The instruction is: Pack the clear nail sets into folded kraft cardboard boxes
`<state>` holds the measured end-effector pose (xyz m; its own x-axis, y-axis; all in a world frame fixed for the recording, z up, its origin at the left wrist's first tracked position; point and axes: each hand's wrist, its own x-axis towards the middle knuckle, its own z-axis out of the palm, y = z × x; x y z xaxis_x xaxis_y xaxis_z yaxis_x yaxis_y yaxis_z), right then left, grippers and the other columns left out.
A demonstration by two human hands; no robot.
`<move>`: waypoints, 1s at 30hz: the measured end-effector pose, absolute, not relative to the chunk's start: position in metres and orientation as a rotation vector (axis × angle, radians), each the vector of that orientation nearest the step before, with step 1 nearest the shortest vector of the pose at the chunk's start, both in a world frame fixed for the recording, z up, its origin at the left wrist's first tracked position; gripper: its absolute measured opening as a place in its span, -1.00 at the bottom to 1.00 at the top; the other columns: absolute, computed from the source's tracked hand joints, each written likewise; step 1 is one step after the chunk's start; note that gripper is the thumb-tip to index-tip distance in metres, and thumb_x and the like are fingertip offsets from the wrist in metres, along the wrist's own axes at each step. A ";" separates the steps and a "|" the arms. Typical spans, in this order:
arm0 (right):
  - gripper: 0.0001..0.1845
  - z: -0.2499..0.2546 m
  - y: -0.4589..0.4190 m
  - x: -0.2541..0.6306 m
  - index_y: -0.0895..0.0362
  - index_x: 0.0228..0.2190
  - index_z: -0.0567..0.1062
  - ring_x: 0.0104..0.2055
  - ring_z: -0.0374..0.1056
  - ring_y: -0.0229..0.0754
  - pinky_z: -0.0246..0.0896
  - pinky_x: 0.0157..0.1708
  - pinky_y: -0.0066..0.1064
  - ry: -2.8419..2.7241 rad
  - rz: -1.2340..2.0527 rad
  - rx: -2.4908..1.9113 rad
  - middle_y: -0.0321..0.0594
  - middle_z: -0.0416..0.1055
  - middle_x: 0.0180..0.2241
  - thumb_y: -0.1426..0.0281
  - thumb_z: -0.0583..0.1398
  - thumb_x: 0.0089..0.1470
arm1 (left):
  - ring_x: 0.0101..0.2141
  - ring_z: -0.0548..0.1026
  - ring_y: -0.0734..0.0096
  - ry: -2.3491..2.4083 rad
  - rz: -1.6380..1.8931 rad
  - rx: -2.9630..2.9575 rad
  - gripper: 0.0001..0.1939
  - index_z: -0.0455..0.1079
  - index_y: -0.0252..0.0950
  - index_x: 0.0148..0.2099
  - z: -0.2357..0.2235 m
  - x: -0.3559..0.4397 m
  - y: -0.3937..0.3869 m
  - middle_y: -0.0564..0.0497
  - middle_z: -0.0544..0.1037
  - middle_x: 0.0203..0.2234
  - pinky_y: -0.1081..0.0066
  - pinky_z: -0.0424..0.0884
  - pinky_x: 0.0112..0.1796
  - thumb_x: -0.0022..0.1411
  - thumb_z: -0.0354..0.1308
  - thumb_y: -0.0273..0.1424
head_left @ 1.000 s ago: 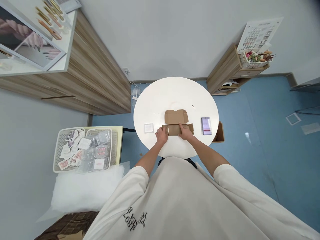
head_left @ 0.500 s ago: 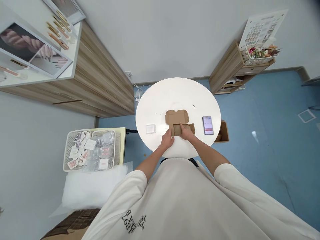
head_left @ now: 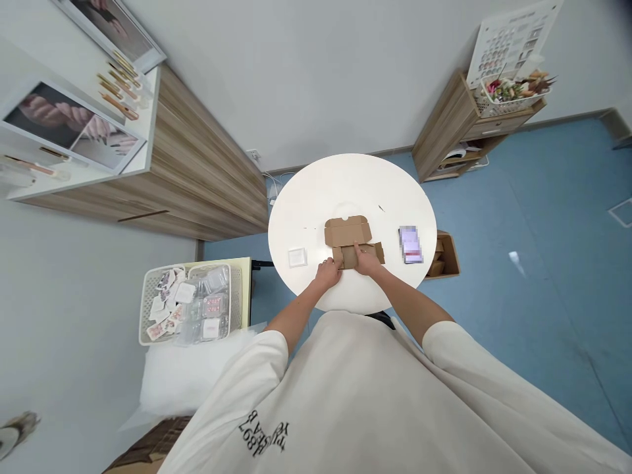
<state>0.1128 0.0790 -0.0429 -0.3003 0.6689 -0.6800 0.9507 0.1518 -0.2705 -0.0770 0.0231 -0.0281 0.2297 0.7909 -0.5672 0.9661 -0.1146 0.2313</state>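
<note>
A flat brown cardboard box blank (head_left: 348, 234) lies unfolded near the middle of the round white table (head_left: 345, 184). My left hand (head_left: 328, 271) grips its near left flap, fingers curled on the edge. My right hand (head_left: 366, 261) presses on the near right part of the cardboard, fingers bent over a folded panel. A small clear square packet (head_left: 297, 257) lies to the left of the box. A purple and white card (head_left: 410, 243) lies to the right of it.
A white basket (head_left: 192, 303) of several small packets stands on a yellow stand at the left. An open cardboard box (head_left: 444, 255) sits on the blue floor beside the table. Wooden cabinets (head_left: 207, 171) line the wall; bubble wrap (head_left: 182, 375) lies below the basket.
My left hand has moved right, folding the left flap inward over the cardboard. My right hand stays on the right part. The view has shifted slightly.
</note>
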 end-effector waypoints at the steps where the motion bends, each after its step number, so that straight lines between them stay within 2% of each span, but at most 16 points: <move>1: 0.21 -0.043 0.079 0.112 0.15 0.38 -0.63 0.12 0.36 0.12 0.27 -0.06 -0.24 2.032 -0.950 1.549 0.22 0.24 0.26 0.25 0.21 0.20 | 0.05 0.38 0.05 1.604 -0.431 1.966 -0.55 0.23 -0.15 0.30 -0.029 -0.077 0.023 -0.20 0.37 0.05 0.17 0.28 0.02 0.42 -0.06 -0.27; 8: 0.22 -0.041 0.078 0.111 0.15 0.39 -0.61 0.14 0.35 0.13 0.27 -0.04 -0.23 2.027 -0.941 1.553 0.23 0.22 0.26 0.22 0.22 0.20 | 0.11 0.27 -0.06 1.611 -0.512 2.190 -0.54 0.31 -0.35 0.21 -0.036 -0.074 0.021 -0.30 0.38 0.07 0.10 0.17 0.07 0.35 0.09 -0.25; 15: 0.23 -0.042 0.079 0.110 0.13 0.38 -0.63 0.15 0.34 0.13 0.26 -0.01 -0.23 2.010 -0.949 1.547 0.23 0.18 0.29 0.21 0.23 0.21 | 0.07 0.29 -0.02 1.594 -0.572 2.306 -0.62 0.37 -0.45 0.17 -0.040 -0.071 0.021 -0.35 0.41 0.01 0.12 0.14 0.03 0.34 -0.01 -0.54; 20: 0.24 -0.044 0.079 0.110 0.11 0.37 -0.66 0.16 0.33 0.13 0.24 0.02 -0.21 2.009 -0.947 1.556 0.22 0.14 0.32 0.19 0.22 0.21 | 0.08 0.28 -0.03 1.625 -0.537 2.270 -0.64 0.38 -0.40 0.16 -0.038 -0.071 0.022 -0.33 0.39 0.05 0.11 0.18 0.03 0.35 0.04 -0.46; 22: 0.23 -0.044 0.078 0.111 0.12 0.37 -0.66 0.17 0.32 0.13 0.24 0.01 -0.22 2.014 -0.950 1.557 0.22 0.13 0.32 0.19 0.22 0.22 | 0.10 0.27 -0.05 1.670 -0.471 2.264 -0.57 0.32 -0.36 0.22 -0.036 -0.072 0.024 -0.32 0.32 0.16 0.11 0.21 0.02 0.34 0.09 -0.40; 26: 0.23 -0.043 0.078 0.111 0.13 0.36 -0.69 0.17 0.30 0.13 0.26 -0.01 -0.21 2.036 -0.943 1.533 0.23 0.13 0.32 0.19 0.20 0.22 | 0.15 0.26 -0.12 1.686 -0.378 2.266 -0.20 0.00 -0.28 0.44 -0.034 -0.071 0.034 -0.31 0.00 0.39 0.10 0.27 0.02 0.24 0.23 -0.35; 28: 0.20 -0.042 0.078 0.111 0.14 0.36 -0.68 0.17 0.30 0.13 0.28 -0.03 -0.21 2.041 -0.925 1.527 0.22 0.14 0.32 0.19 0.18 0.23 | 0.15 0.27 -0.12 1.671 -0.400 2.245 -0.10 -0.10 -0.25 0.47 -0.035 -0.069 0.040 -0.31 -0.02 0.41 0.11 0.28 0.02 0.21 0.27 -0.37; 30: 0.17 -0.042 0.078 0.111 0.15 0.37 -0.65 0.16 0.31 0.13 0.29 -0.05 -0.22 2.041 -0.917 1.525 0.22 0.14 0.32 0.20 0.16 0.24 | 0.14 0.31 -0.08 1.670 -0.419 2.230 -0.09 -0.12 -0.24 0.48 -0.036 -0.068 0.045 -0.32 0.06 0.37 0.13 0.31 0.02 0.21 0.27 -0.42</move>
